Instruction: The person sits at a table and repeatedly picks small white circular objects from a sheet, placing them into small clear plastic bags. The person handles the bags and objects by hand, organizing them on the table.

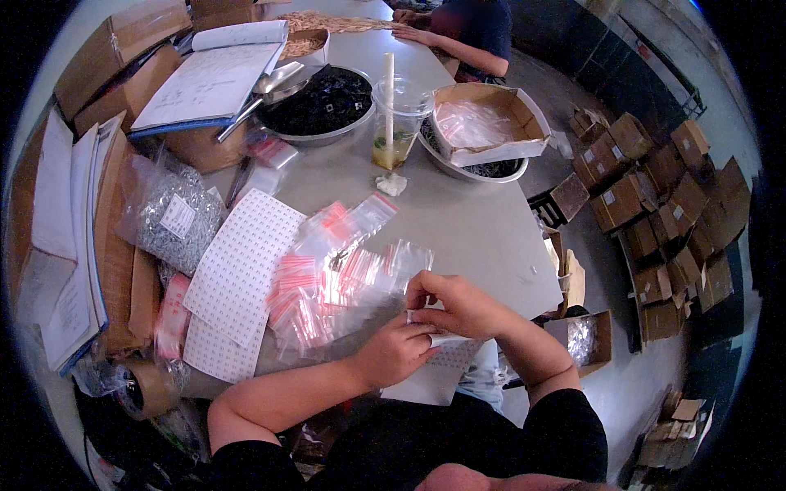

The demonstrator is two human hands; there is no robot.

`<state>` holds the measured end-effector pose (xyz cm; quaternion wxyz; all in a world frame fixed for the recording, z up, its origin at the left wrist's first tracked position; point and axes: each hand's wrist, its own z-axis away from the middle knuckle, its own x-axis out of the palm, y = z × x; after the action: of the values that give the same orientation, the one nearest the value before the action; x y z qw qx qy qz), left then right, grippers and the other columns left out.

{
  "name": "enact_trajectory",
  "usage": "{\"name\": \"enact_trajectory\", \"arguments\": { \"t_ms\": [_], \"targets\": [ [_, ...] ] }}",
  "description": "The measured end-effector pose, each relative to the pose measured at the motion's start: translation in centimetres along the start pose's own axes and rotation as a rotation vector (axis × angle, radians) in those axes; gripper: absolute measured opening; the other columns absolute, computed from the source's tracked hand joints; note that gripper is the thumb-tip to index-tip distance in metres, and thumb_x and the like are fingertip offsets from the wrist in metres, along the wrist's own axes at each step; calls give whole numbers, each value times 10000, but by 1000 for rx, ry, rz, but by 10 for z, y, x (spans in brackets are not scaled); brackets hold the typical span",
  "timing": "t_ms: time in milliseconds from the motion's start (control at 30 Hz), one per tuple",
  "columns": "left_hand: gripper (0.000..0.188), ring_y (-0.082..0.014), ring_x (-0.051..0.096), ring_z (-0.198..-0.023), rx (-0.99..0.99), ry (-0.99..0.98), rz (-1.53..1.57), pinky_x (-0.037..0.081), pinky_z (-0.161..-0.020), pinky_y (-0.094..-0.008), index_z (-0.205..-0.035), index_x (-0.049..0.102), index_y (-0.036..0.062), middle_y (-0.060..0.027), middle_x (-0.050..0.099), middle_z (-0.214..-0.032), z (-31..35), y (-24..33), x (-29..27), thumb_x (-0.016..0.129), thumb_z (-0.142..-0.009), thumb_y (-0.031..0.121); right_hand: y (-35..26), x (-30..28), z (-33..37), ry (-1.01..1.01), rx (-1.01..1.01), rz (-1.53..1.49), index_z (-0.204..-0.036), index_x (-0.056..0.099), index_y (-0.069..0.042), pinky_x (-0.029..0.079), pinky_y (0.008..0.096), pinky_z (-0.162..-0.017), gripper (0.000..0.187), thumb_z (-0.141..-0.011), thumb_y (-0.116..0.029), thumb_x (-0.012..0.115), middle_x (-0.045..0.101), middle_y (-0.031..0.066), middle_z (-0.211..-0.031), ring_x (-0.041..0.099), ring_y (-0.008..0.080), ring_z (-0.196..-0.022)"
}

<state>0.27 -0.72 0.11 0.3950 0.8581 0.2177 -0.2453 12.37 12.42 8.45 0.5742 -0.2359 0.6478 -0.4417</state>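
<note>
In front of my body, at the table's near edge, my two hands work close together. My left hand (395, 352) is closed on a sheet of small white labels (430, 380), whose lower part hangs toward my lap. Just above it, my right hand (454, 307) is pinched; whatever lies between its fingertips is too small to make out. Beyond both hands spreads a pile of clear zip bags (327, 274) with red strips along their tops. Two more label sheets (246, 262) lie overlapping to the left of the bags.
A bag of small metal parts (176, 217) lies at the left, near a clipboard (209, 78). Farther back stand a basin of black parts (319, 106), a plastic cup with a straw (393, 123) and a cardboard tray (524, 123). Another person (471, 41) sits at the far end.
</note>
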Motion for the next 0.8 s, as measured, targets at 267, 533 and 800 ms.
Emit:
{"name": "enact_trajectory", "arguments": {
  "t_ms": [267,533,800],
  "targets": [
    [145,-314,600,-927,6,-23,29,479,-858,-415,-802,625,-4,-143,636,-925,-1,2,-2,663,-819,135,-11,-2,2,-50,18,175,-963,504,-55,478,399,-649,215,-833,-131,657,592,150,-796,611,289,-740],
    [181,-331,600,-874,-118,-33,137,451,-869,-427,-799,595,-7,-158,631,-941,1,1,0,642,-863,155,50,-30,-25,121,177,133,-965,499,-27,477,353,-696,229,-815,-45,672,597,100,-829,588,234,-740],
    [183,-326,604,-868,-132,-30,151,450,-867,-428,-795,585,-7,-158,632,-946,-2,2,-5,641,-865,153,68,-31,-42,239,193,350,-918,544,-28,475,381,-726,195,-794,-79,685,602,136,-867,590,308,-818]
  ]
}}
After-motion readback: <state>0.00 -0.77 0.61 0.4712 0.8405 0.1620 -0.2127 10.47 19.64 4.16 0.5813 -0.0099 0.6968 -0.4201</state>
